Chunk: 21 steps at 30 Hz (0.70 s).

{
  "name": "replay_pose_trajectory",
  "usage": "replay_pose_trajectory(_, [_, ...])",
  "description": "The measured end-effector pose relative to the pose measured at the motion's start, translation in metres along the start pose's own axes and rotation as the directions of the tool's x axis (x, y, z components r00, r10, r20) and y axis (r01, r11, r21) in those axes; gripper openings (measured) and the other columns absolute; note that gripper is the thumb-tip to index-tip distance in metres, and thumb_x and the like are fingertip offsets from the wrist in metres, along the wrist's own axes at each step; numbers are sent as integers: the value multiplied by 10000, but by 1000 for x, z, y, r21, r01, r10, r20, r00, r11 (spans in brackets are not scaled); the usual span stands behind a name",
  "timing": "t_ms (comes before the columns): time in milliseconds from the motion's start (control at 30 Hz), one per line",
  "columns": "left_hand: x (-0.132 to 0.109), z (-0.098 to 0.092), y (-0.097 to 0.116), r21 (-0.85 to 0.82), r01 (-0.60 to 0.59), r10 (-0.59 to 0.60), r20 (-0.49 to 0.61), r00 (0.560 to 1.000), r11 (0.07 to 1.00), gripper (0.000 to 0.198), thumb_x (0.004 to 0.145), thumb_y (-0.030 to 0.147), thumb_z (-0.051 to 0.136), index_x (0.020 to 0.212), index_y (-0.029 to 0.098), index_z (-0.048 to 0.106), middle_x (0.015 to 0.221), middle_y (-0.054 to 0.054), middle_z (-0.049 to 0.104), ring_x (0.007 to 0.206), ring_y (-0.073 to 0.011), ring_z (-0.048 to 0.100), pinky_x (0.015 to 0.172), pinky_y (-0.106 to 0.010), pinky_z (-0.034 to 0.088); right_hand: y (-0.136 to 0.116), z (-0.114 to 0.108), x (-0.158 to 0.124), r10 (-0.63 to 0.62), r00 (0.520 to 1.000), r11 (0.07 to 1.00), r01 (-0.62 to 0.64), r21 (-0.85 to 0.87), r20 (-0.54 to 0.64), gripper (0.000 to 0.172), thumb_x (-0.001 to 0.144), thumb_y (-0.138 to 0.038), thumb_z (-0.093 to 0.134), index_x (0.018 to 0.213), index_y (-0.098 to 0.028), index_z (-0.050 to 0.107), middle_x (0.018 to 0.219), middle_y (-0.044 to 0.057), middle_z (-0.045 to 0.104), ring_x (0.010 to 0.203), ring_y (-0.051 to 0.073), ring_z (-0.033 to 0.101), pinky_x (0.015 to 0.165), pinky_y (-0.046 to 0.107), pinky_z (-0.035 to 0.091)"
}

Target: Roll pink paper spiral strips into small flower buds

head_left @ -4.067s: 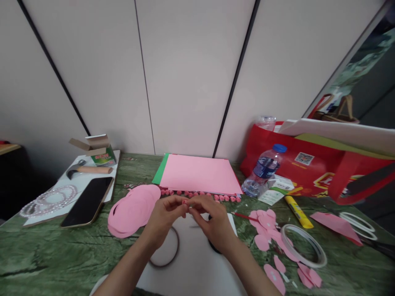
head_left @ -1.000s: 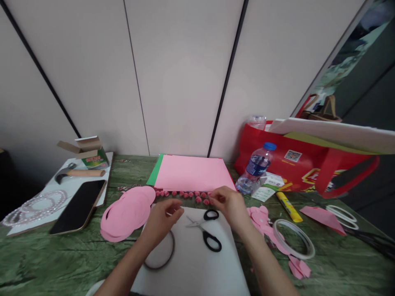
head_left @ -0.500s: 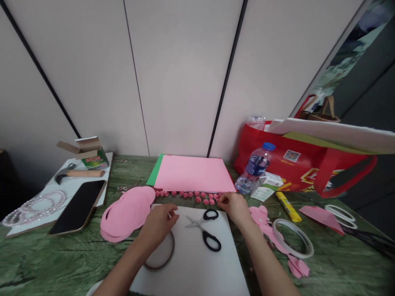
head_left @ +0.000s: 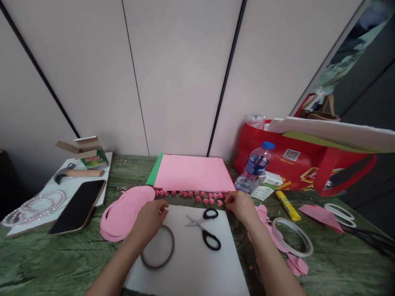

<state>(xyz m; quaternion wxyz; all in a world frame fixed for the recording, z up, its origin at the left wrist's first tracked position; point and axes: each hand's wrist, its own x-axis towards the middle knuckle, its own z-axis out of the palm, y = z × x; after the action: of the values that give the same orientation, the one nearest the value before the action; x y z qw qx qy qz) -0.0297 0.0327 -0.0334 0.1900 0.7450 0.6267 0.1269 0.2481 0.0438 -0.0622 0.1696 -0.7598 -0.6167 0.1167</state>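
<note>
My right hand [head_left: 242, 207] is at the right end of rows of small pink rolled-paper roses [head_left: 197, 199]. Its thumb and fingers are pinched together; whatever is between them is hidden. My left hand [head_left: 152, 218] hovers beside a stack of pink paper circles [head_left: 121, 220], its fingers loosely curled, a gap between thumb and fingertips, and nothing in it. Below lies a white board [head_left: 191, 267] with open black-handled scissors [head_left: 211, 241] and a thin brown ring [head_left: 159, 266], which is partly behind my left hand.
Pink and green paper sheets [head_left: 193, 172] lie at the back. To the right are a water bottle [head_left: 254, 166], a red bag [head_left: 284, 164], a yellow glue stick [head_left: 288, 205], tape [head_left: 293, 237] and pink scraps [head_left: 298, 264]. At left are a phone [head_left: 78, 207], a hammer [head_left: 83, 173] and beads [head_left: 40, 207].
My right hand has shifted right, and a rose at the row's right end now shows clear of its fingers. My left hand has drawn left toward the pink circles, uncovering more of the ring.
</note>
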Motion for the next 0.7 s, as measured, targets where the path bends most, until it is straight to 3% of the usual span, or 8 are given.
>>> replay_pose_trajectory(100, [-2,-12,-10,26,24,-25,52,998,999,131,677,247,538,707,170,639,683,-40,650,669,-192,589,547,-238,359,-2,1,-1,-15,1000,1000,15,-12,12,103,586,-112,606,586,-201,659,631,37,681,648,195,615,542,235,364])
replay_pose_trajectory(200, [-7,-22,-17,43,44,-51,183,982,998,142,600,312,618,659,184,628,659,-16,645,641,-188,588,521,-229,349,-14,3,-6,-52,999,999,52,14,4,83,649,-173,587,612,-210,651,633,29,677,646,182,609,547,232,359])
replay_pose_trajectory(300, [-11,-21,-15,98,16,-43,287,957,995,143,515,253,673,632,185,625,663,-11,649,620,-184,587,490,-223,330,-36,4,-16,-133,991,984,132,117,7,99,701,-190,551,657,-214,636,637,11,672,619,158,599,542,220,356])
replay_pose_trajectory(400, [-13,-11,-7,159,-10,-30,253,967,987,76,534,129,614,591,179,611,640,-21,642,620,-183,585,486,-228,311,-60,5,-30,-267,958,948,243,205,102,97,721,-180,535,702,-207,626,683,6,674,630,149,594,554,216,358])
replay_pose_trajectory(533, [-10,-2,0,169,-15,-13,165,986,986,114,580,100,554,625,191,606,703,-20,649,705,-178,589,535,-225,342,-79,9,-46,-365,893,931,343,129,262,100,680,-172,596,770,-198,631,755,18,657,710,159,584,588,224,349])
replay_pose_trajectory(700, [0,-19,-17,236,123,-126,-2,992,964,214,653,114,495,821,167,618,841,-82,654,805,-214,586,656,-272,388,-84,8,-52,-420,809,885,465,-10,411,345,565,-244,728,891,-212,618,951,58,599,901,221,540,682,265,360])
